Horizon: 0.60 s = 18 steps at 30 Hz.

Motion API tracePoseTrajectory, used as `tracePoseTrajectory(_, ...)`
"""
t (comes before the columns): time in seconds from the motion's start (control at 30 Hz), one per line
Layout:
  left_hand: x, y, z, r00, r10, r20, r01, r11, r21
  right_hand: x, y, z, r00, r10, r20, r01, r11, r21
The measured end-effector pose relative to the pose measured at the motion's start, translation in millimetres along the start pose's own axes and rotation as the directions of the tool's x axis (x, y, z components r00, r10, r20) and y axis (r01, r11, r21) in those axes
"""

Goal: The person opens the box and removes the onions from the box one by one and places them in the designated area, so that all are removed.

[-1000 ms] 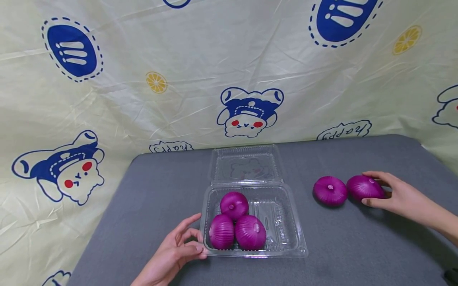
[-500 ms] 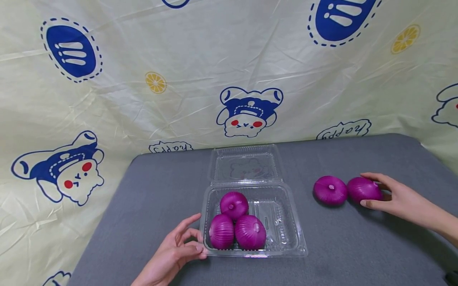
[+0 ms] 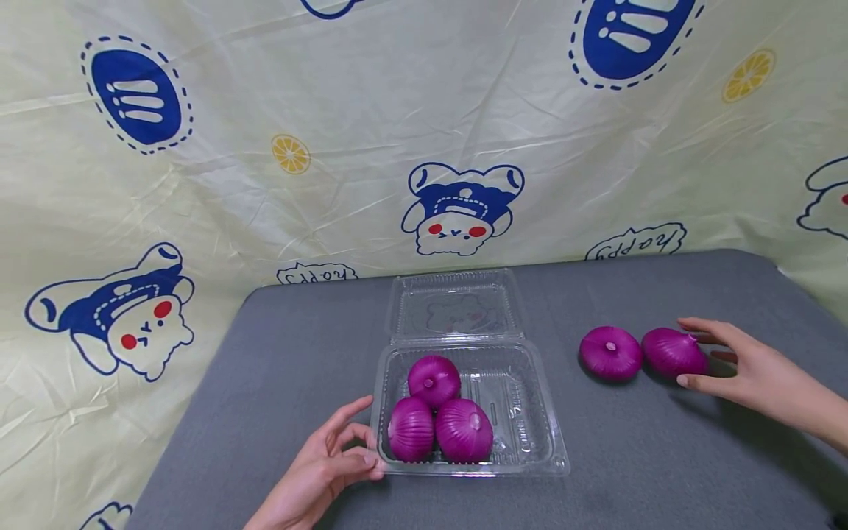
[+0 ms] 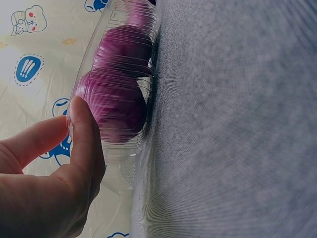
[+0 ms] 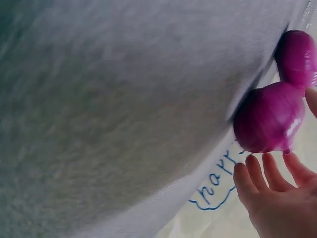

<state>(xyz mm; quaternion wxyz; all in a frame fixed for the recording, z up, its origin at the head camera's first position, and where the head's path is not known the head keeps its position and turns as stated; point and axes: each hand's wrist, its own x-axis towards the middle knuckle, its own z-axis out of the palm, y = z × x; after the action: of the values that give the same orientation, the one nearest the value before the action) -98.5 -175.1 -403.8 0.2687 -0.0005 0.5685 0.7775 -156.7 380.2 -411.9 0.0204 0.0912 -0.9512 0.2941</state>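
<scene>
A clear plastic clamshell container lies with its lid folded back, three purple onions in its left half. My left hand pinches the rim at its front left corner between thumb and fingers, as the left wrist view also shows at the rim. Over on the right, two more purple onions sit side by side: a left onion and a right onion. Beside the right one is my right hand, thumb and fingers spread loosely; the right wrist view shows fingertips close to the onion's stem end.
The lid lies flat behind the container's base. A grey cloth covers the table. Behind it hangs a pale curtain with printed cartoon figures. A dark object shows at the lower right corner.
My right hand first reached round the right onion, turned it so its tip points more to the right, then drew back a little to the right. The left hand and container have stayed put.
</scene>
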Motion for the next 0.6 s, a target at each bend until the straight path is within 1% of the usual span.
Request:
tracePoseTrajectory(0.1, 0.0, -0.4, 0.0, 1.0, 0.009, 0.005, -0.009, 1.0, 0.002, -5.1, -8, -2, 0.996, -0.049, -0.068, 0.047, 0.999, -0.018)
tracePoseTrajectory(0.17, 0.1, -0.5, 0.1, 1.0, 0.014, 0.007, -0.014, 1.0, 0.003, -8.0, -15, -2, 0.989, -0.09, -0.118, 0.088, 0.996, -0.023)
tracePoseTrajectory(0.27, 0.4, -0.6, 0.3, 1.0, 0.018, 0.006, -0.018, 1.0, -0.001, -10.0, -30, 1, 0.97, -0.168, -0.178, 0.16, 0.985, -0.057)
tracePoseTrajectory(0.33, 0.6, -0.6, 0.4, 1.0, 0.016, 0.001, -0.016, 1.0, -0.004, -10.7, -41, 4, 0.951, -0.229, -0.209, 0.217, 0.973, -0.08)
tracePoseTrajectory(0.43, 0.5, -0.7, 0.4, 1.0, 0.014, -0.004, -0.014, 1.0, -0.006, -11.3, -57, 8, 0.925, -0.307, -0.224, 0.288, 0.951, -0.116)
tracePoseTrajectory(0.53, 0.5, -0.8, 0.5, 1.0, 0.011, -0.008, -0.011, 1.0, -0.008, -12.3, -73, 12, 0.91, -0.351, -0.22, 0.331, 0.936, -0.123)
tracePoseTrajectory(0.6, 0.2, -0.8, 0.6, 1.0, 0.01, -0.009, -0.01, 1.0, -0.006, -12.7, -83, 14, 0.906, -0.367, -0.211, 0.352, 0.93, -0.108)
